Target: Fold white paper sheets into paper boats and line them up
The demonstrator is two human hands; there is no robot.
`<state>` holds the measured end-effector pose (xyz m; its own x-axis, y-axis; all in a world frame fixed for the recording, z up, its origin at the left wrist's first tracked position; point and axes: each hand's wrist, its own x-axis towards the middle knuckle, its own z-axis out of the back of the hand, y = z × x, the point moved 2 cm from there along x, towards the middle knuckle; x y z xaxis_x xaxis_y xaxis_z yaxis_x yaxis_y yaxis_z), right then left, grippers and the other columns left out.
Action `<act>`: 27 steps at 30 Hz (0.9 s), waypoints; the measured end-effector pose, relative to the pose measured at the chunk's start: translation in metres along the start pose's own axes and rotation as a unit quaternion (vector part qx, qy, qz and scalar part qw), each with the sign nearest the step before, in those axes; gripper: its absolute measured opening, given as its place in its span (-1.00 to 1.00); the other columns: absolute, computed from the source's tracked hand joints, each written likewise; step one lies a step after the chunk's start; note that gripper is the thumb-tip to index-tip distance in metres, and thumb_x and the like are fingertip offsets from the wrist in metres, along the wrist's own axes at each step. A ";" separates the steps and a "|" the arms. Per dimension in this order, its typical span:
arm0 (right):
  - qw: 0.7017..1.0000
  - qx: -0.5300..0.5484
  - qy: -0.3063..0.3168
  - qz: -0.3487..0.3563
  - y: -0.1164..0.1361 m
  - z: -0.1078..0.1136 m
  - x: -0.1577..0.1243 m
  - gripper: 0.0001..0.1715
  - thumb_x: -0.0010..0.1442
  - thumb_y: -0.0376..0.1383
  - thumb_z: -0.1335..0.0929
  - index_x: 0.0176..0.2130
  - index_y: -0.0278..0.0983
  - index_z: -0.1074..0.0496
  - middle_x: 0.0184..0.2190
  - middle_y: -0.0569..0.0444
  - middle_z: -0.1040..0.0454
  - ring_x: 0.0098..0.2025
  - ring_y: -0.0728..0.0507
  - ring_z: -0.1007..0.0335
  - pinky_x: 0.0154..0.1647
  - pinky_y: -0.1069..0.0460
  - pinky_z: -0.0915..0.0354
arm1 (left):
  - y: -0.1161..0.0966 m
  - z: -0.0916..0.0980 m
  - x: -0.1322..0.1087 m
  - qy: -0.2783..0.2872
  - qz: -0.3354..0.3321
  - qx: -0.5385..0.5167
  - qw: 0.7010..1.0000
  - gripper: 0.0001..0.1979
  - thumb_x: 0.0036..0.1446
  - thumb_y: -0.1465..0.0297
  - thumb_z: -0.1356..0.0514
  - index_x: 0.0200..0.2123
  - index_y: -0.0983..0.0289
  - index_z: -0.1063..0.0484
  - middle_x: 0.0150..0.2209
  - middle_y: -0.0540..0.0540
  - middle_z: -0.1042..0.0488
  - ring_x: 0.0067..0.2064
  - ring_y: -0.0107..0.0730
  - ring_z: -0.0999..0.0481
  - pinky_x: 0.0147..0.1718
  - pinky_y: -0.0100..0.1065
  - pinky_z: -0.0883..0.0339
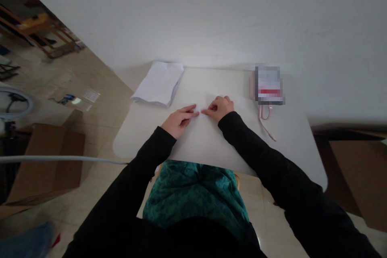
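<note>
Tiled floor [99, 88] spreads across the left side, with a wooden stool [39, 30], a ring light [16, 105] and a cardboard box [45, 165] on it, and a grey cable [60, 159] runs in towards the table [145, 139]. On the table's far left corner lies a stack of white paper [159, 84]. Nearer the middle, the left hand [178, 120] reaches in from a black sleeve [145, 165], its fingers [188, 113] lying close together and nearly straight, with their tips on a small piece of white paper [199, 114]. That paper sits on the table between both hands, mostly hidden by them. The right hand [220, 109] has its fingers [211, 107] curled and closed on the paper's other end. It looks light and thin, likely to bend and crease easily, so its edges seem the best place to pinch. Further right sit a pixelated box [268, 85] and a pink cord [264, 119].
</note>
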<state>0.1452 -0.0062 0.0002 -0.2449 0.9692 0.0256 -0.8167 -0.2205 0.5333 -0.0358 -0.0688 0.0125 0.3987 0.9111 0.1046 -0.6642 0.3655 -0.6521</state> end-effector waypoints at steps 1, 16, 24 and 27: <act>1.000 0.000 -0.002 0.000 0.000 0.000 0.000 -0.71 -0.04 -0.07 -0.46 -0.53 -0.25 -0.49 -0.37 0.00 -0.48 -0.17 -0.23 -0.25 -0.16 -0.09 -0.11 | 0.001 0.001 -0.002 -0.006 -0.009 0.007 1.000 -0.53 0.09 0.63 0.02 0.01 0.27 -0.46 0.19 0.18 -0.33 0.10 -0.29 -0.45 0.15 -0.11 -0.30; 1.000 0.017 0.001 -0.002 0.001 0.001 -0.001 -0.66 -0.04 -0.05 -0.47 -0.56 -0.25 -0.45 -0.36 0.01 -0.47 -0.14 -0.24 -0.24 -0.12 -0.11 -0.10 | -0.023 -0.020 -0.044 -0.102 -0.130 0.193 0.967 -0.58 0.14 0.55 -0.04 0.08 0.38 -0.33 0.14 0.29 -0.37 0.18 -0.15 -0.36 0.16 -0.02 -0.29; 1.000 0.023 -0.010 -0.003 -0.001 -0.001 -0.001 -0.69 -0.04 -0.09 -0.48 -0.57 -0.24 -0.43 -0.37 0.01 -0.46 -0.16 -0.23 -0.23 -0.13 -0.11 -0.10 | -0.020 -0.012 -0.057 -0.096 -0.115 0.121 0.981 -0.57 0.15 0.60 0.04 0.09 0.39 -0.31 0.16 0.30 -0.33 0.23 -0.24 -0.29 0.19 -0.13 -0.28; 1.000 0.022 -0.015 -0.003 -0.001 -0.002 -0.001 -0.70 -0.05 -0.09 -0.48 -0.57 -0.24 -0.43 -0.38 0.01 -0.46 -0.17 -0.23 -0.22 -0.15 -0.10 -0.10 | -0.023 -0.009 -0.056 -0.088 -0.130 0.142 0.977 -0.58 0.14 0.60 0.06 0.05 0.39 -0.33 0.14 0.29 -0.35 0.21 -0.24 -0.32 0.17 -0.14 -0.30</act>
<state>0.1456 -0.0073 -0.0018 -0.2231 0.9737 0.0466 -0.7939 -0.2093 0.5709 -0.0369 -0.1298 0.0148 0.4797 0.7896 0.3826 -0.7135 0.6048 -0.3537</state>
